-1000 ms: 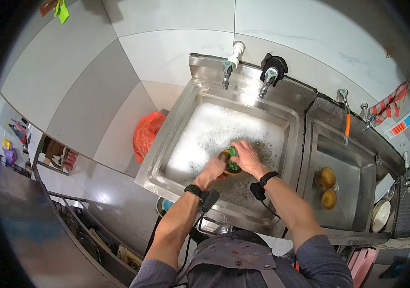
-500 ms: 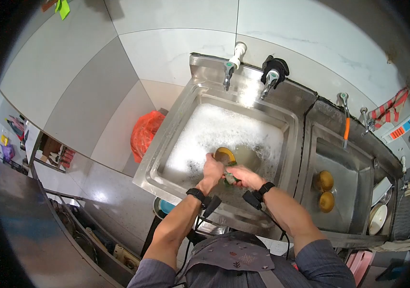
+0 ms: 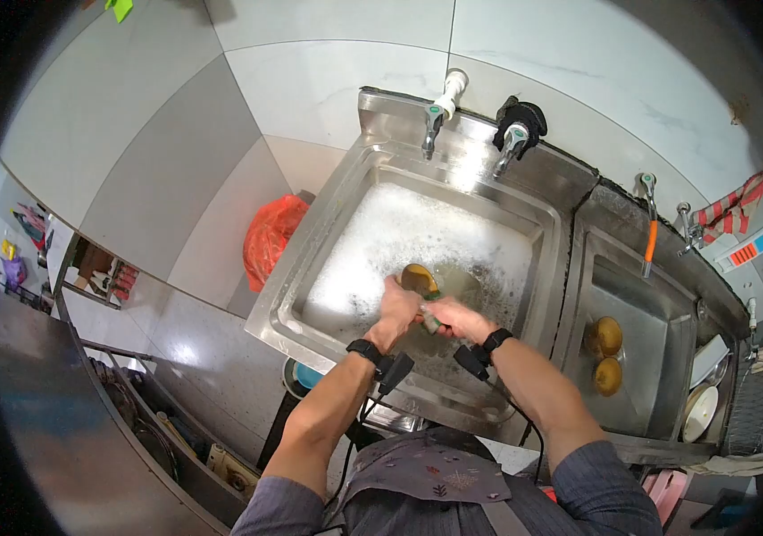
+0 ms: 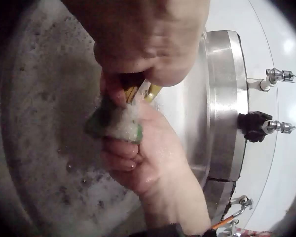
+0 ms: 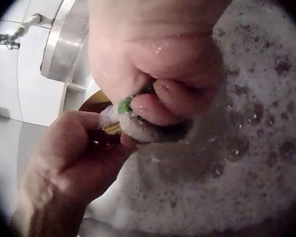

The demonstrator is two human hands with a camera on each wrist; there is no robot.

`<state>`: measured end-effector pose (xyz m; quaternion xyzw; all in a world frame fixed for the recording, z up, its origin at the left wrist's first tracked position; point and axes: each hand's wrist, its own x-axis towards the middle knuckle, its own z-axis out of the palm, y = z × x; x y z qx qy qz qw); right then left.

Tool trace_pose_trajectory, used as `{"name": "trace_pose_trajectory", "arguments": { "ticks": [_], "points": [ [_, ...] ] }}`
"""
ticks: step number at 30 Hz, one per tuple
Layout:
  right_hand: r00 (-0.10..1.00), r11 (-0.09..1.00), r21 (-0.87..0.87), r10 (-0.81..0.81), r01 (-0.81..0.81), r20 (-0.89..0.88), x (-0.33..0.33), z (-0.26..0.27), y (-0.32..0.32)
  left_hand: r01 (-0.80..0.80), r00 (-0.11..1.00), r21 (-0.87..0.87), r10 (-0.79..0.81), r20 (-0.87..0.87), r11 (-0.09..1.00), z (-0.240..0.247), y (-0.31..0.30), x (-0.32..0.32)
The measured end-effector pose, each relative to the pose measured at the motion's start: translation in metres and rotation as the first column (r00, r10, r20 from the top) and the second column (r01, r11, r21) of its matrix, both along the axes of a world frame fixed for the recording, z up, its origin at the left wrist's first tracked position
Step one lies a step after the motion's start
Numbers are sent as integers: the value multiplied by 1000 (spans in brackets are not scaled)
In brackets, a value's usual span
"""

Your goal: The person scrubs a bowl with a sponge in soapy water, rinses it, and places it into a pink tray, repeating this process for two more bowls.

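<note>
The left hand (image 3: 397, 309) grips a gold, bowl-shaped item (image 3: 416, 278) over the foamy water, its rounded end pointing away from the body. Curled around a soapy green scrubber (image 3: 431, 318), the right hand (image 3: 458, 318) meets the left at the item's near side. In the left wrist view, white suds coat the scrubber (image 4: 124, 126) between the two hands, and a strip of gold (image 4: 153, 92) shows beside it. The right wrist view has the left thumb and fingers pinching the gold item (image 5: 88, 102); the right fingers partly hide the scrubber (image 5: 124, 105).
The sink's steel rim (image 3: 310, 234) surrounds the suds. Two gold round items (image 3: 607, 336) lie in the right basin (image 3: 649, 393), with a white bowl (image 3: 701, 413) beyond. Taps (image 3: 433, 132) stand along the back, one with a black glove (image 3: 521, 121). A red bag (image 3: 272, 241) lies left.
The right hand and scrubber have come out of the gold item's hollow to its near side, nearer the body. The item has turned, with its rounded end now away from the body.
</note>
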<state>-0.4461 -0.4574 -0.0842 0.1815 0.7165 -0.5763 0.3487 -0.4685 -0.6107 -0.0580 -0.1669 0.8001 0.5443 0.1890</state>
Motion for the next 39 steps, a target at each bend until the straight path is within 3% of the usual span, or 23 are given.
{"name": "trace_pose_trajectory", "arguments": {
  "ticks": [2, 4, 5, 6, 9, 10, 11, 12, 13, 15, 16, 17, 18, 19, 21, 23, 24, 25, 30, 32, 36, 38, 39],
  "points": [
    [1000, 998, 52, 27, -27, -9, 0, 0, -3, -39, 999, 4, 39, -12, 999, -8, -2, -5],
    [999, 997, 73, 39, -38, -12, 1, -7, -2, 231, 964, -10, -227, 138, 973, 6, -13, -11],
    [946, 883, 446, 256, -146, -198, -3, -10, -1, 232, 964, -12, -229, 137, 973, -13, -17, -16],
    [818, 631, 764, 507, -136, -272, -5, -17, 1, 269, 959, 31, -271, 84, 963, -51, -19, -24],
    [748, 565, 825, 547, 2, -376, -6, -44, 6, 280, 957, 82, -285, 58, 956, -35, -16, -18],
    [748, 565, 825, 548, 1, -376, -6, -36, 4, 252, 962, 92, -260, 88, 963, -18, -11, -13],
    [948, 860, 507, 204, -54, -245, -4, -19, 1, 253, 961, 93, -261, 89, 963, -16, -2, -6],
    [995, 992, 108, -76, 69, 62, -2, -4, 0, 65, 998, 78, -66, 14, 995, -17, 8, 3],
    [995, 992, 110, -75, 69, 60, -2, 3, 1, -127, 989, 77, 132, -64, 989, -19, 14, 6],
    [999, 998, -61, -28, 29, 30, 3, 9, 4, -98, 994, 122, 103, -34, 988, -31, 12, -2],
    [999, 997, -63, -34, 37, 38, 2, 8, 6, -69, 997, 164, 71, -2, 984, -34, 9, -4],
    [984, 958, 260, 150, -122, -91, -3, 7, 9, -64, 998, 160, 64, 8, 985, -38, 2, -9],
    [919, 792, 570, 364, -219, -152, -6, 0, 12, 91, 989, 187, -112, 102, 978, -40, -7, -18],
    [920, 793, 568, 362, -221, -147, -5, -8, 14, 237, 941, 228, -281, 186, 944, -40, -11, -22],
    [768, 663, 742, 424, 97, -479, -5, -30, 14, 234, 938, 236, -282, 200, 943, -43, -11, -19],
    [746, 642, 757, 445, 120, -496, -7, -43, 14, 98, 981, 285, -140, 132, 953, -34, -7, -10],
    [937, 890, 449, 83, 84, -340, -7, -27, 8, 92, 979, 286, -138, 147, 954, -31, -1, -5],
    [980, 977, 81, -198, 198, -5, -8, -18, 6, -14, 995, 269, -14, 102, 963, -29, 8, -2],
    [999, 999, 8, -45, 45, -4, -9, -5, 7, -152, 988, 285, 143, 51, 946, -41, 10, -4],
    [907, 791, 598, 338, -130, -250, -13, 2, 9, 153, 961, 371, -226, 160, 916, -36, -7, -15],
    [869, 750, 656, 271, 80, -415, -2, -44, 8, 185, 960, 234, -227, 164, 954, -29, -1, 0],
    [495, 604, 681, 777, -414, -389, -6, -68, 21, -169, 982, 226, 144, 124, 959, -37, 13, 9],
    [496, 604, 680, 777, -415, -388, -5, -54, 19, -169, 982, 225, 143, 126, 960, -30, 12, 9]
  ]
}}
